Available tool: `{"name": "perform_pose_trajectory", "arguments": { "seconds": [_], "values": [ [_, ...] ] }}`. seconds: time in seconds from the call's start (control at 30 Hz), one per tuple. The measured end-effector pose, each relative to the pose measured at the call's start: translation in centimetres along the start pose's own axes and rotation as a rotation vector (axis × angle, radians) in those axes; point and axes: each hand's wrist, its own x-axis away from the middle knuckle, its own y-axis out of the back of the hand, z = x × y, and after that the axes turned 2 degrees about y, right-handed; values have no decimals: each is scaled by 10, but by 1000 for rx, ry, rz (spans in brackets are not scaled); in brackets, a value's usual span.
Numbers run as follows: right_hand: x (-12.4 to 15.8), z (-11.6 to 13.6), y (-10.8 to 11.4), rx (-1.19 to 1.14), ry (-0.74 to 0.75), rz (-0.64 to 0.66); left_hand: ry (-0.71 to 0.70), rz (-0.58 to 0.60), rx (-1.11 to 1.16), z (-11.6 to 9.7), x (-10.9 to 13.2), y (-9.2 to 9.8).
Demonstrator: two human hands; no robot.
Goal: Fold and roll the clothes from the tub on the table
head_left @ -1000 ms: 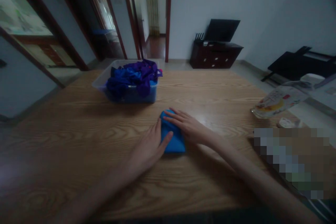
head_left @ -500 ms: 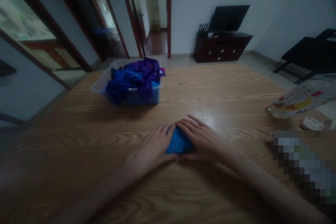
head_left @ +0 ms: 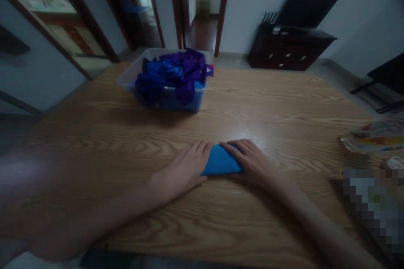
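A small folded blue cloth (head_left: 221, 164) lies on the wooden table (head_left: 94, 143) in front of me. My left hand (head_left: 186, 170) lies flat against the cloth's left side, fingers stretched out and touching it. My right hand (head_left: 252, 164) rests on its right side, fingers spread over the edge. Neither hand grips the cloth; both press on it from the sides.
A clear plastic tub (head_left: 134, 75) heaped with blue and purple cloths (head_left: 175, 73) stands at the back left of the table. A printed plastic bag (head_left: 374, 136) lies at the right edge. A dark cabinet (head_left: 290, 48) and doorways are behind.
Both hands have closed in on the blue cloth, which now looks shorter and more compact. The view has shifted down and to the right.
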Motion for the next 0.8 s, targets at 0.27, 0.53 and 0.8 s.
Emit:
{"name": "perform_pose_trajectory", "arguments": {
  "seconds": [0.27,0.53,0.8],
  "values": [
    [-1,5,-5,74,52,-58,-20,-104,76,2,-10,-20],
    [-3,4,-4,-58,-5,-9,-53,-170,47,9,-13,-37],
    [-1,6,6,-70,6,41,-40,-152,51,9,-15,-32]
  ]
}}
